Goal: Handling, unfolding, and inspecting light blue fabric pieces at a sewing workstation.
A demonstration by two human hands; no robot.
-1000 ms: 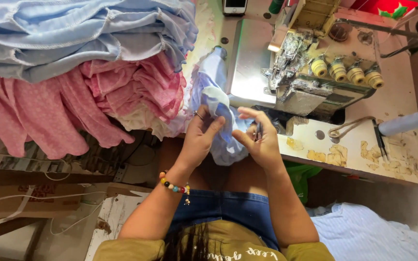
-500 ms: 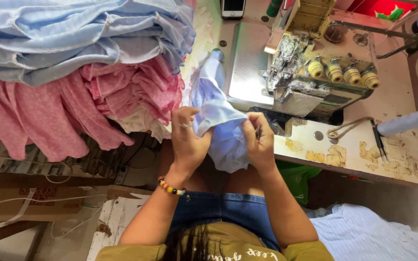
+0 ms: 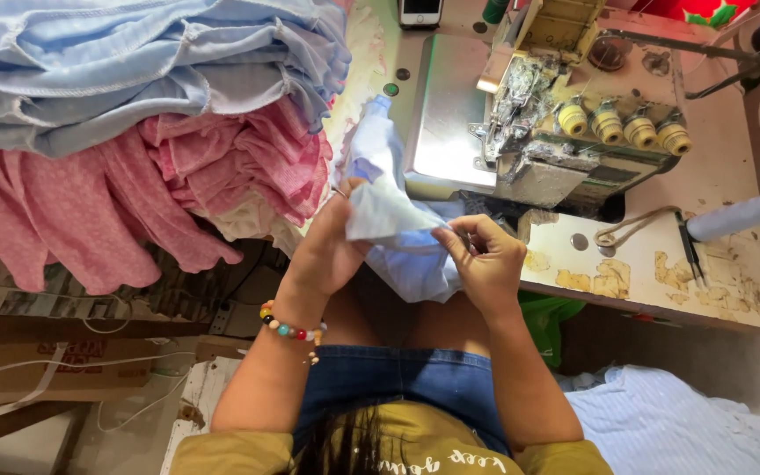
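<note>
A pale blue fabric piece (image 3: 390,211) is stretched between both hands over my lap, in front of the sewing machine (image 3: 565,132). My left hand (image 3: 325,251) grips its left edge with fingers curled around the cloth; a beaded bracelet circles that wrist. My right hand (image 3: 484,259) pinches the fabric's right corner between thumb and fingers. More of the same cloth hangs down between my hands and trails up onto the machine bed.
Stacked light blue garments (image 3: 134,62) and pink dotted garments (image 3: 134,202) fill the left. The worn table (image 3: 661,264) holds thread snips (image 3: 690,255), a cord and a thread cone (image 3: 741,215). A phone (image 3: 420,10) lies at the far edge. Blue cloth (image 3: 679,422) lies lower right.
My hands have shifted along the blue fabric and pulled it taut; the left hand has risen and the right moved to the right, spreading the piece wider.
</note>
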